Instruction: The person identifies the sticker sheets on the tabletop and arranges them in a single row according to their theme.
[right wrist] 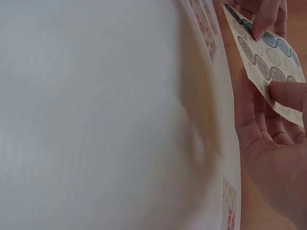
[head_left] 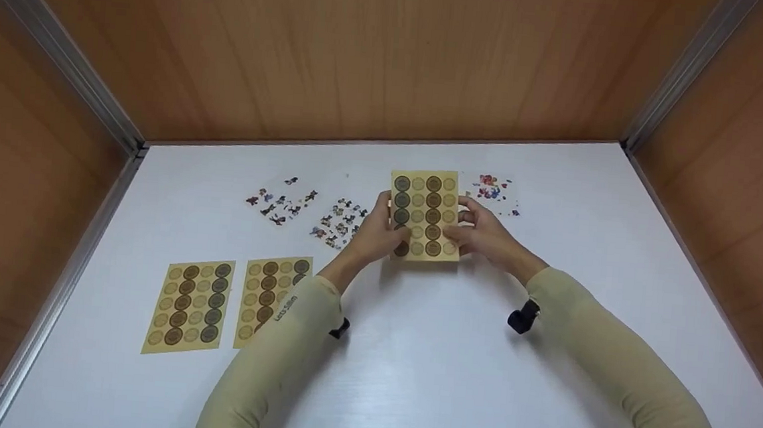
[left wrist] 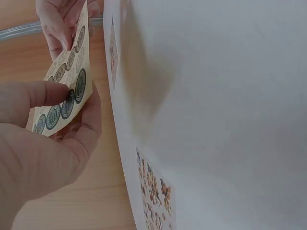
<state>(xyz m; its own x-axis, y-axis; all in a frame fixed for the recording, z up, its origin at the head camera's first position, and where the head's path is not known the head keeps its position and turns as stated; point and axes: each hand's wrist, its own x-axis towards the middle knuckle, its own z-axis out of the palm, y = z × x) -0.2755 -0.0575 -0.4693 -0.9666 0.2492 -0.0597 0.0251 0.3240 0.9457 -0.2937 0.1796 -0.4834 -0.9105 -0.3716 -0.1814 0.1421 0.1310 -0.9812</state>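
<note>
Sticker sheet (head_left: 425, 215) is pinched at both side edges above the white table (head_left: 424, 378), left hand (head_left: 380, 231) thumb across the seals, right hand (head_left: 481, 234) likewise. Judging by this, peeling one seal comes next, needing a fingernail under its rim. Wrist views show thumbs on seals; only the head view shows two spare sheets (head_left: 227, 304) lying flat.
</note>
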